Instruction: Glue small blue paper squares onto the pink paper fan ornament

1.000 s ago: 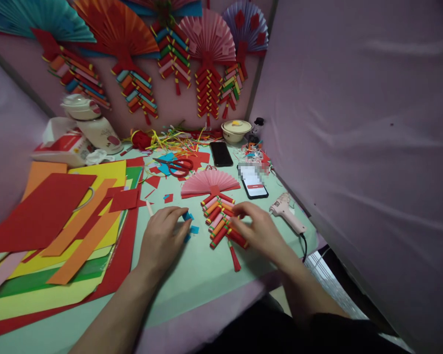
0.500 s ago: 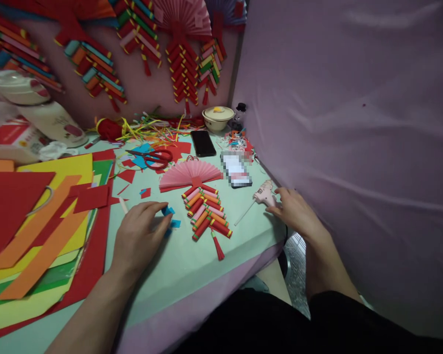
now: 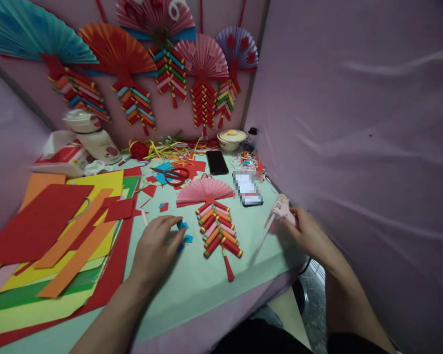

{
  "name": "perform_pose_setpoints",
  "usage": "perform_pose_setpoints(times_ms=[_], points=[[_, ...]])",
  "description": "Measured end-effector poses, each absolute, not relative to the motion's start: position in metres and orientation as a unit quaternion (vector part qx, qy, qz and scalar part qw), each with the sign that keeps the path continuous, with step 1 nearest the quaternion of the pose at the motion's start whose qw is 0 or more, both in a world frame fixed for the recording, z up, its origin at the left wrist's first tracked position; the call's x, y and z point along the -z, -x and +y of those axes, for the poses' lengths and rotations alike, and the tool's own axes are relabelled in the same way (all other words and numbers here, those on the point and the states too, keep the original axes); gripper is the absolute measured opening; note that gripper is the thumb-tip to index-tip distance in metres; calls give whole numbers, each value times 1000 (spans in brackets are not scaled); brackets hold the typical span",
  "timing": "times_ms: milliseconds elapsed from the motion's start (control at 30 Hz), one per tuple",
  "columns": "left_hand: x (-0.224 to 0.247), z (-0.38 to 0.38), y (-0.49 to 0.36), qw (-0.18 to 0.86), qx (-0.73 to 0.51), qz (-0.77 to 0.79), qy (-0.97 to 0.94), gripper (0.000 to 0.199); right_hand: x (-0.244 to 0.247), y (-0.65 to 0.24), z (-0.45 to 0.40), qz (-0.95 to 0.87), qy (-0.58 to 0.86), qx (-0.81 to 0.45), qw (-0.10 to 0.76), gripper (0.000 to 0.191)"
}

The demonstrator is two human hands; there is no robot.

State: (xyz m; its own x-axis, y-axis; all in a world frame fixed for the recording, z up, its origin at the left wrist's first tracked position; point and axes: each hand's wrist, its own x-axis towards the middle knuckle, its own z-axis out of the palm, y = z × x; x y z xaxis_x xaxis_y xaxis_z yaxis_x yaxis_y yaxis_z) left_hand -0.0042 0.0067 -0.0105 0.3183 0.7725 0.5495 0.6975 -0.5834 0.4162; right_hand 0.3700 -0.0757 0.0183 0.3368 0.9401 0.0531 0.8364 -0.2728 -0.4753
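Observation:
My left hand (image 3: 157,246) is over the table with thumb and index finger curled around a small blue paper piece (image 3: 182,225). Other bits of blue paper lie beside and under the fingers. In my right hand (image 3: 312,236) is a pale pink hot glue gun (image 3: 282,207), its long thin glue stick pointing down and left, slightly blurred. Between the hands lies a paper ornament: a pink folded fan (image 3: 206,191) on top, rows of rolled paper firecrackers (image 3: 218,228) below, and a red tassel (image 3: 228,265) at the bottom.
Coloured paper sheets (image 3: 64,226) are stacked at the left. Behind the ornament are red-handled scissors (image 3: 175,176), a dark phone (image 3: 217,162), a lit phone (image 3: 247,189), paper scraps and a lidded bowl (image 3: 232,140). Finished fan ornaments (image 3: 203,59) hang on the back wall. A cloth wall rises at right.
My right hand has closed on the glue gun and lifted it, tilting its stick. The view has shifted, showing more of the hanging fans. My left hand stays by the blue paper.

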Motion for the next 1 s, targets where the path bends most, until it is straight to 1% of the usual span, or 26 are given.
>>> perform_pose_setpoints(times_ms=[67, 167, 300, 400, 467, 533, 600, 667, 767, 867, 1000], points=[[9, 6, 3, 71, -377, 456, -803, 25, -31, -364, -78, -544, 771, -176, 281, 38], [1, 4, 0, 106, -398, 467, -783, 23, -45, -353, -71, -517, 714, -299, 365, 37], [-20, -1, -1, 145, -425, 491, -746, 26, -59, -326, -45, -494, 610, -438, 438, 31], [-39, 2, 2, 200, -448, 522, -698, 29, -72, -290, -17, -516, 500, -528, 453, 22], [-48, 9, 4, 270, -482, 535, -639, 32, -78, -264, 1, -527, 396, -615, 432, 20], [-53, 20, 6, 345, -539, 531, -556, 33, -78, -239, 17, -519, 325, -677, 407, 19], [-54, 32, 7, 403, -598, 515, -463, 32, -71, -221, 30, -512, 300, -700, 398, 21], [-52, 43, 7, 452, -629, 502, -386, 31, -60, -210, 39, -505, 318, -698, 396, 22], [-44, 53, 5, 509, -621, 506, -315, 32, -43, -206, 46, -503, 359, -674, 404, 20], [-32, 55, 3, 544, -597, 510, -294, 29, -30, -211, 48, -488, 387, -662, 417, 17], [-21, 50, -1, 598, -584, 480, -266, 24, -24, -216, 45, -437, 430, -673, 413, 21]])
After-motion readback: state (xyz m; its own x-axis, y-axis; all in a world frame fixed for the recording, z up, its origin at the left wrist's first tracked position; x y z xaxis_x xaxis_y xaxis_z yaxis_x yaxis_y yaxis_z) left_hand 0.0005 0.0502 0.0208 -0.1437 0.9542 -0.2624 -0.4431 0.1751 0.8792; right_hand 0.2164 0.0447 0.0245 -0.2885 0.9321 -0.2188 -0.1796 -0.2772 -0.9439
